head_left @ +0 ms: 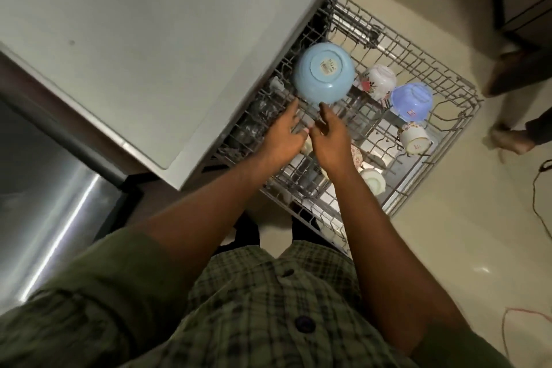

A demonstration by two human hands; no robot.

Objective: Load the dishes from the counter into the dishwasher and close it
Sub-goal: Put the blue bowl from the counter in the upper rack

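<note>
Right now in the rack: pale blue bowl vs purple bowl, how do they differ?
The pale blue bowl is larger and sits at the rack's cabinet side; the purple bowl is smaller and sits farther out, between two floral cups. The pale blue one's base carries a beige sticker; the purple one's has a small white label. Fingertips of both hands reach the pale blue bowl; nothing touches the purple one. Both sit upside down.

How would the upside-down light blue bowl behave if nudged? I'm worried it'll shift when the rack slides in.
The light blue bowl looks like plastic, so probably light and easily shifted. It sits inverted on the rack tines, which likely limits sliding. Its smooth rounded sides may feel slippery.
</note>
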